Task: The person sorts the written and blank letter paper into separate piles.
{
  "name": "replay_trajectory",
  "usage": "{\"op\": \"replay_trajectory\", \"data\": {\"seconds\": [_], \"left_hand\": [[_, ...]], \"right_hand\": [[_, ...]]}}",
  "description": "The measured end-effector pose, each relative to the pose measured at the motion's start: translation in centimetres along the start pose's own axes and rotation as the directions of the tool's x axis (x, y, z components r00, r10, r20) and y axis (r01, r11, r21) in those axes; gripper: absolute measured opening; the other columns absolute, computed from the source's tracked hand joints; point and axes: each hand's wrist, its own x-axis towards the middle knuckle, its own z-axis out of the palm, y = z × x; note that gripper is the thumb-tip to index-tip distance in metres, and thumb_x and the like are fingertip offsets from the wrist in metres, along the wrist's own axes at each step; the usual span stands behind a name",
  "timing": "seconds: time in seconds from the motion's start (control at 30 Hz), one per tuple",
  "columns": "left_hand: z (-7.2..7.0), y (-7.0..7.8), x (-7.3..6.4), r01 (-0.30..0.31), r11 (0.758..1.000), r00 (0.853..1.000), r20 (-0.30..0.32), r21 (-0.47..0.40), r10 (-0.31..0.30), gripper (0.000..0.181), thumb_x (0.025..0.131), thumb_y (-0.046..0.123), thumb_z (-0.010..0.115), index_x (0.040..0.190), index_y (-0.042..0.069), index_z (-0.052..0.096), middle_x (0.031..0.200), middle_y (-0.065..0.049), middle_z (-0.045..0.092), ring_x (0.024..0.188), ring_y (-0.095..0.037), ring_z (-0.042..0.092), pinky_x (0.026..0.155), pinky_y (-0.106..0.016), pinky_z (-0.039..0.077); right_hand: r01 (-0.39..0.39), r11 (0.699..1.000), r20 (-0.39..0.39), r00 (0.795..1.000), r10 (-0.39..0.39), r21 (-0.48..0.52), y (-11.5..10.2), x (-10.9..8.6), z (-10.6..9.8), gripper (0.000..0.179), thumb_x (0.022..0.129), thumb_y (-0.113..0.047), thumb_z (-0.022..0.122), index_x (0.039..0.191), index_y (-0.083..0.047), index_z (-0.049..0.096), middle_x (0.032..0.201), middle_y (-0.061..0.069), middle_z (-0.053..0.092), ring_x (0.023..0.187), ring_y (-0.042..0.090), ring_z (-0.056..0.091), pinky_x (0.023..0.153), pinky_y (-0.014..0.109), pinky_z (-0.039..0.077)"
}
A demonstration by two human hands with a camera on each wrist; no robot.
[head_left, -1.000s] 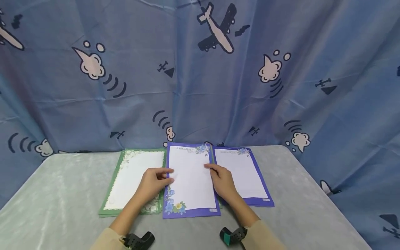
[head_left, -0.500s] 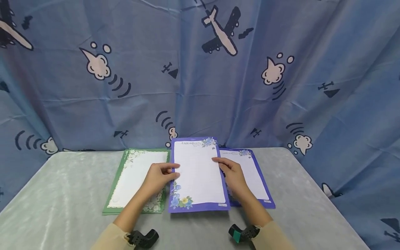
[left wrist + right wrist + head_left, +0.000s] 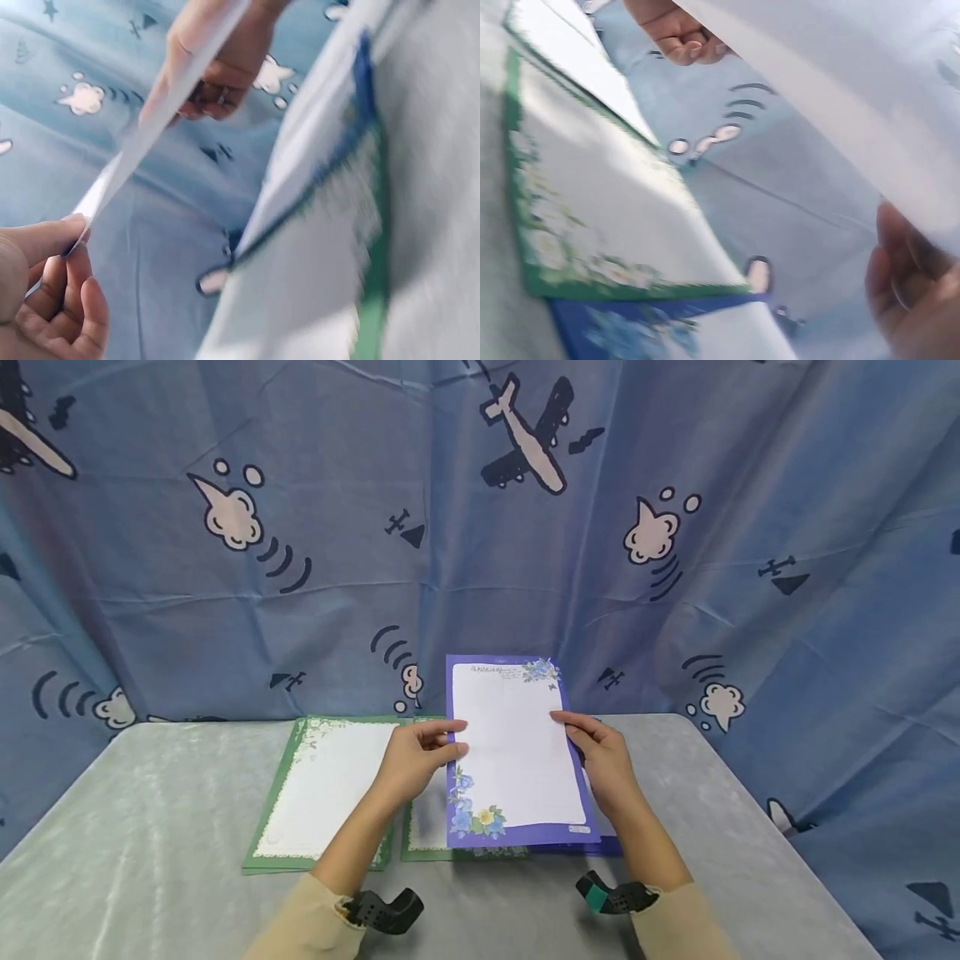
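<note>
A purple-bordered sheet of letter paper (image 3: 517, 743) with blue flowers at two corners is held up over the table, tilted toward me. My left hand (image 3: 408, 764) pinches its left edge between thumb and fingers. Opposite, my right hand (image 3: 606, 764) grips the right edge, its thumb on the front and other fingers partly hidden behind. Seen edge-on in the left wrist view, the raised paper (image 3: 139, 150) is thin. Beneath it lies a green-bordered sheet (image 3: 427, 827), partly covered from sight. Another purple-bordered sheet (image 3: 611, 845) shows at the lower right, mostly hidden.
On the left lies a stack of green-bordered sheets (image 3: 330, 785) with white flowers. A grey cloth-like surface covers the table (image 3: 180, 810). Behind its far edge hangs a blue curtain (image 3: 337, 510) printed with planes and clouds.
Both hands have lifted the purple-bordered sheet off the table and carried it up and to the right. The green-bordered sheet under it has come into view.
</note>
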Motion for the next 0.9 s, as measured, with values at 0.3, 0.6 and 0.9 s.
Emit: {"op": "replay_trajectory", "data": {"seconds": [0.3,0.6,0.9], "left_hand": [[3.6,3.2,1.1,-0.083,0.994,0.997,0.0,-0.072,0.083,0.032,0.09,0.009,0.075,0.122,0.011,0.075,0.088,-0.004,0.063,0.075,-0.013,0.055,0.067,-0.024,0.046],[6.0,5.3,1.1,-0.15,0.981,0.989,-0.013,-0.126,0.15,0.033,0.092,0.011,0.073,0.124,0.012,0.073,0.1,-0.012,0.068,0.083,-0.013,0.06,0.072,-0.023,0.05],[6.6,5.0,0.8,-0.133,0.984,0.991,-0.02,-0.116,0.132,0.031,0.092,0.013,0.073,0.123,0.012,0.074,0.103,-0.011,0.069,0.087,-0.014,0.06,0.074,-0.023,0.051]], "right_hand": [[-0.017,0.998,-0.138,0.99,0.009,-0.06,-1.8,-0.2,-3.5,0.039,0.11,-0.017,0.038,0.143,-0.008,0.057,0.155,0.006,0.051,0.147,0.018,0.041,0.115,0.022,0.04],[-0.014,0.998,-0.23,0.973,-0.002,-0.068,-2.3,-0.6,-5.8,0.039,0.11,-0.023,0.04,0.142,-0.015,0.06,0.154,0.006,0.051,0.136,0.015,0.049,0.091,0.004,0.045],[0.006,0.998,-0.27,0.963,-0.021,-0.056,-2.5,-1.1,-6.8,0.038,0.107,-0.026,0.05,0.14,-0.011,0.06,0.135,0.001,0.061,0.106,0.003,0.062,0.086,0.008,0.051]]}}
